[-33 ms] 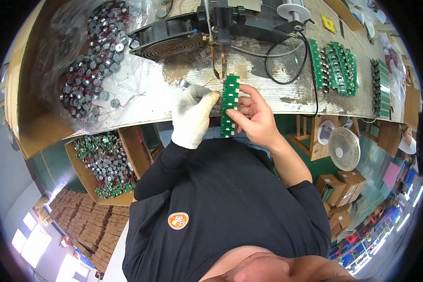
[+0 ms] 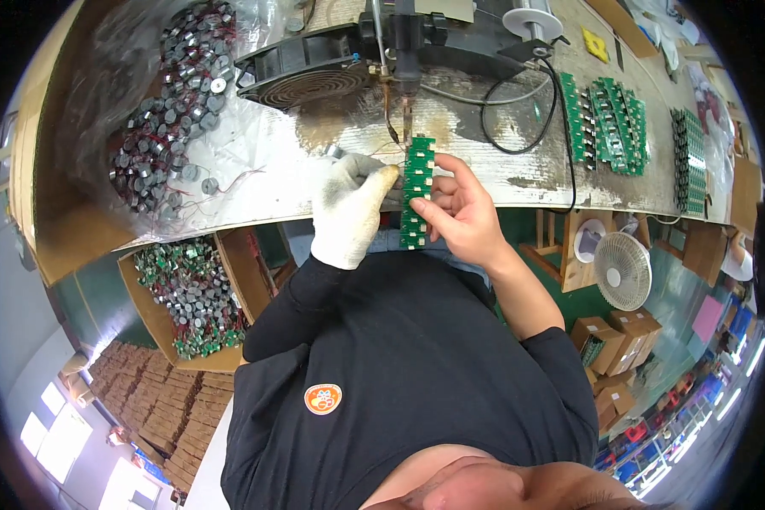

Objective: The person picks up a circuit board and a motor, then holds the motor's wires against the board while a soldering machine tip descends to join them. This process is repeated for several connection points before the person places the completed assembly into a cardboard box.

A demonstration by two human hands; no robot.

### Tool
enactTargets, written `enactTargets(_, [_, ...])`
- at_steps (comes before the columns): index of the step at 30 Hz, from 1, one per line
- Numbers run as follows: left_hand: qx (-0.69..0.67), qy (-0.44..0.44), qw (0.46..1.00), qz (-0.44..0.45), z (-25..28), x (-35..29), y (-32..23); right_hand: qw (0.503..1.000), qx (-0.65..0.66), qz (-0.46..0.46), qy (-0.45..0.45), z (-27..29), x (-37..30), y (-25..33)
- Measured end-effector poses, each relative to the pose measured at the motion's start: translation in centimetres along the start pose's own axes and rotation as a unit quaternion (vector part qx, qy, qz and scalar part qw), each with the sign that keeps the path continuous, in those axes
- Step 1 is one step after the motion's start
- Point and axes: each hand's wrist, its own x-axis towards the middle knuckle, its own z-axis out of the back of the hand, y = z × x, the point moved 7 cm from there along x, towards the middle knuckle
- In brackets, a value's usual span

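Person in black shirt (image 2: 408,340); right hand (image 2: 466,217), bare, grasps green circuit board strip (image 2: 418,166), thumb on its face, other fingers at right edge and behind. Strip is held lengthwise away from body, across near edge of bench (image 2: 518,191). Left hand (image 2: 346,208), white-gloved, thumb and fingers drawn together beside strip's left edge, can't tell what they grip. Further: copper-coloured tip (image 2: 407,110) near strip's far end, grey round parts (image 2: 149,149) left, black fan (image 2: 310,81) beyond

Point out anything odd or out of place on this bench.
The worktop is stained brown-black around the copper-coloured tip, unlike its paler areas. Also, one grey round part lies just off the main heap, looking stray.
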Motion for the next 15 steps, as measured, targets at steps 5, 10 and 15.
enactTargets(5, [0.289, -0.072, 0.930, -0.215, 2.2, -1.5, -3.0, 1.000, 0.025, -0.012, -0.012, 0.1, 0.0, 0.1])
enactTargets(10, [0.450, -0.262, 0.760, -0.389, 9.0, -5.2, -7.4, 1.000, 0.008, 0.004, -0.027, 1.1, 0.2, 0.0])
enactTargets(15, [0.565, -0.247, 0.721, -0.315, 14.5, -4.7, -9.2, 1.000, 0.002, 0.014, -0.024, 1.1, 0.6, 0.1])
